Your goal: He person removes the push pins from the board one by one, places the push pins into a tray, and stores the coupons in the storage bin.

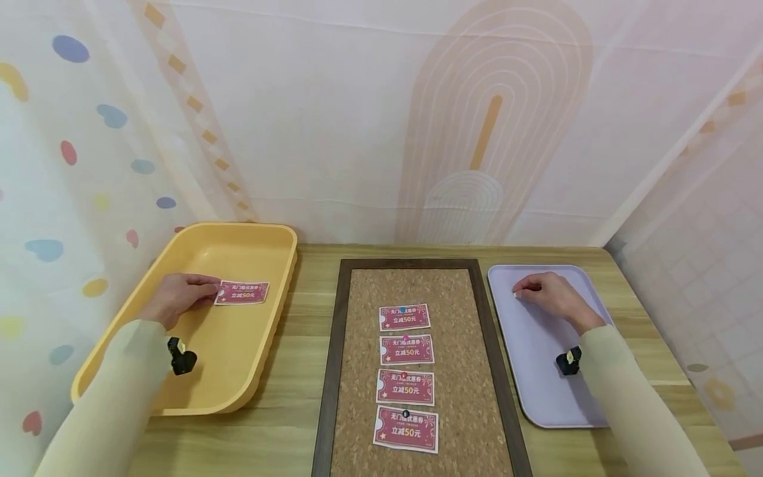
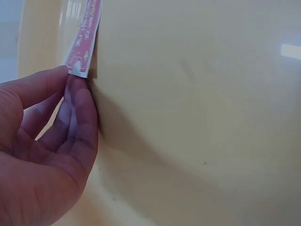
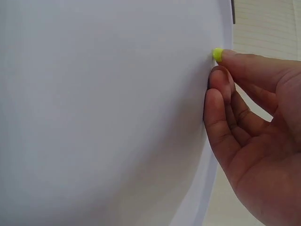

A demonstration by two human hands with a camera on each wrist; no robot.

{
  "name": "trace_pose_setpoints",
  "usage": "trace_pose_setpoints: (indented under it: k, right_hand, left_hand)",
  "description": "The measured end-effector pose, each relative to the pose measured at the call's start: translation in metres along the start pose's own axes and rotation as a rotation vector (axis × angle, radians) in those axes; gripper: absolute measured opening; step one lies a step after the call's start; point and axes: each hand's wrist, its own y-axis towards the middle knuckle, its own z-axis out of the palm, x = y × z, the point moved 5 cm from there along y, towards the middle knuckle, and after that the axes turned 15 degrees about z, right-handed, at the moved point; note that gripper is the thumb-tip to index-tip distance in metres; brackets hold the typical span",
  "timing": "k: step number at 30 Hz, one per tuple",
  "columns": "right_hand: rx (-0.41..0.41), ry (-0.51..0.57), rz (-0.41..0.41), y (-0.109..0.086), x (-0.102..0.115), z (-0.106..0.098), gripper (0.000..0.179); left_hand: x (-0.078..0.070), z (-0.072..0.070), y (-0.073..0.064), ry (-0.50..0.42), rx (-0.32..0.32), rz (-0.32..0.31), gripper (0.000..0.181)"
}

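Observation:
My left hand (image 1: 183,296) pinches a red paper coupon (image 1: 242,292) by its left end, over the yellow tray (image 1: 238,358). In the left wrist view the coupon (image 2: 83,42) stands between thumb and fingertips. Over the lilac tray (image 1: 530,371), my right hand (image 1: 554,296) has a small yellow push pin (image 3: 217,54) at its thumb and fingertips; its point is hidden. Between the trays lies a framed cork board (image 1: 465,411). A column of several like coupons (image 1: 406,387) is fixed there, each with a pin, such as the black pin (image 1: 406,414) on the nearest.
The wooden table (image 1: 286,424) carries both trays and the board. A patterned cloth (image 1: 334,119) hangs behind them and at both sides. Each wrist bears a black camera, such as the left wrist camera (image 1: 182,358). The yellow tray has raised walls.

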Motion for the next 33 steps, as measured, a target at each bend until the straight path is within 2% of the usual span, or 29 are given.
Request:
trace_pose_setpoints:
  k: [3,7,10,12,16,19,22,29,33]
  right_hand:
    - [0.015,0.006,0.001,-0.003,-0.001,-0.002,0.015]
    - [-0.011,0.027,-0.005,-0.010,-0.001,-0.007,0.017]
    - [-0.061,0.044,-0.008,-0.016,0.002,-0.012,0.021]
    - [-0.100,0.057,-0.012,-0.021,0.004,-0.015,0.024]
    - [-0.200,0.089,-0.035,-0.030,0.013,-0.019,0.026]
    - [-0.271,0.114,-0.059,-0.037,0.024,-0.020,0.025]
    - [-0.299,0.134,-0.086,-0.043,0.036,-0.017,0.023]
    - [-0.299,0.184,-0.146,-0.052,0.062,-0.006,0.016]
    - [-0.292,0.210,-0.177,-0.057,0.076,0.000,0.013]
  left_hand:
    - [-0.008,0.001,-0.002,0.047,0.012,0.036,0.049]
    - [-0.029,0.005,-0.006,0.184,0.016,0.127,0.052]
    - [-0.050,0.010,-0.008,0.283,-0.028,0.203,0.053]
    - [-0.065,0.013,-0.010,0.338,-0.082,0.252,0.052]
    - [-0.097,0.024,-0.017,0.384,-0.161,0.351,0.049]
    - [-0.119,0.034,-0.025,0.384,-0.184,0.417,0.045]
    - [-0.139,0.047,-0.033,0.367,-0.188,0.470,0.043]
    - [-0.171,0.078,-0.051,0.269,-0.203,0.561,0.031]
    - [-0.183,0.093,-0.060,0.219,-0.210,0.601,0.030]
